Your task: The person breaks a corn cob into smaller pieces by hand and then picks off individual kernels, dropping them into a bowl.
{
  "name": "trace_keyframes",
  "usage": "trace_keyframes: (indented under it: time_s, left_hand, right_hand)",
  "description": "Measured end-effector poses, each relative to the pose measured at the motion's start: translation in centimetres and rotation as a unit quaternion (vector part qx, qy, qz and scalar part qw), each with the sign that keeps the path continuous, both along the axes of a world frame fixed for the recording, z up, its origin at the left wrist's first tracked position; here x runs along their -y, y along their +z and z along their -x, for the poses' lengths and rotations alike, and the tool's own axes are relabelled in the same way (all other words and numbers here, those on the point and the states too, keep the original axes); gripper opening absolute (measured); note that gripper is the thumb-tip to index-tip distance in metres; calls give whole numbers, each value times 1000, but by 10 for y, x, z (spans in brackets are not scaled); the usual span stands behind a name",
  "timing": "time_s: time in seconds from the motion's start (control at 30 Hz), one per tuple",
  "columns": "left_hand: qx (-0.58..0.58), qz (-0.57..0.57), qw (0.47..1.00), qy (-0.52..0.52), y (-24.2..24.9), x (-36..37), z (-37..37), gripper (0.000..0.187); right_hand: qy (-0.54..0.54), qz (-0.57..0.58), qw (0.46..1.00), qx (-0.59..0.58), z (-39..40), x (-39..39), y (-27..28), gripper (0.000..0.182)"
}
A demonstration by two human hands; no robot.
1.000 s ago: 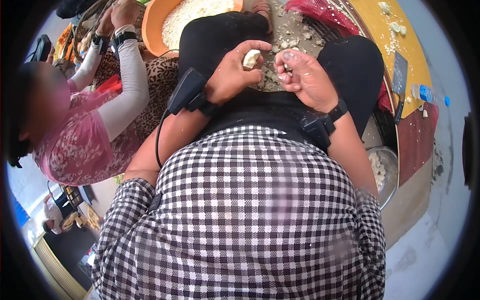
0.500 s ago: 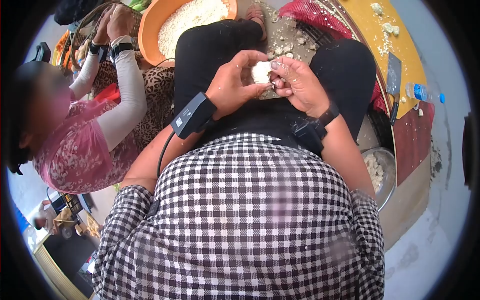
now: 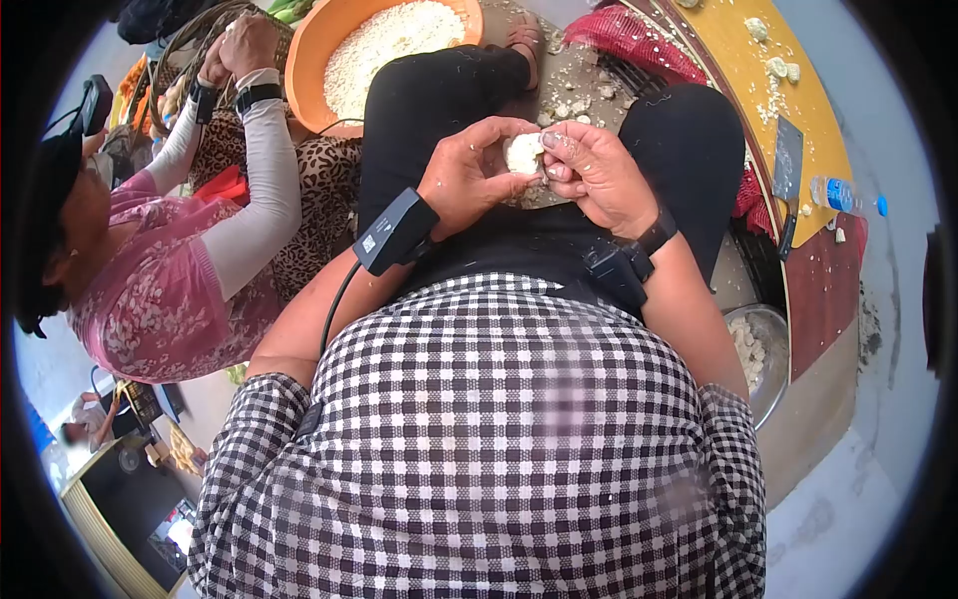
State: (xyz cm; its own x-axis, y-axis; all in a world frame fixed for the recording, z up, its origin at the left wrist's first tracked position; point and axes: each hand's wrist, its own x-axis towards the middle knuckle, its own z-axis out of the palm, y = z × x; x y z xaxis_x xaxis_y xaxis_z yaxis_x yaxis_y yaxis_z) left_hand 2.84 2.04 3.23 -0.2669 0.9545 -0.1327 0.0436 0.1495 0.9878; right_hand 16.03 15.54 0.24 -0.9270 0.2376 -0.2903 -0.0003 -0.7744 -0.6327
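Observation:
A pale, knobbly white lump [image 3: 522, 153] is pinched between both of my hands above my lap. My left hand [image 3: 471, 175] cups it from the left with thumb and fingers curled around it. From the right, my right hand [image 3: 591, 172] presses its fingertips on the lump's edge. Both wrists carry black strapped devices. White scraps [image 3: 576, 104] lie on the ground between my black-trousered knees.
An orange basin [image 3: 309, 52] of white bits sits ahead on the left. A person in a pink floral top [image 3: 160, 270] works beside me, hands on a basket. A yellow board [image 3: 758, 70], a cleaver [image 3: 787, 165], a water bottle [image 3: 843, 196] and a metal bowl [image 3: 766, 344] lie on the right.
One second ago the lump sat in my left hand alone, with my right hand apart. The right hand has since closed in and both hands grip it, raised slightly.

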Motion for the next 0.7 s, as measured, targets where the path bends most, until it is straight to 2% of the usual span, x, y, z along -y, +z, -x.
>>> trace_keyframes:
  time_s: [0.33, 0.53, 0.7]
  left_hand:
    - [71, -24, 997, 22, -16, 7, 10, 47]
    - [100, -58, 993, 26, -29, 4, 16, 45]
    - [145, -53, 987, 51, -32, 3, 19, 42]
  right_hand:
    - [-1, -32, 999, 28, 13, 6, 1, 12]
    - [-14, 82, 997, -3, 15, 4, -9, 10]
    - [-77, 50, 995, -33, 19, 5, -7, 10]
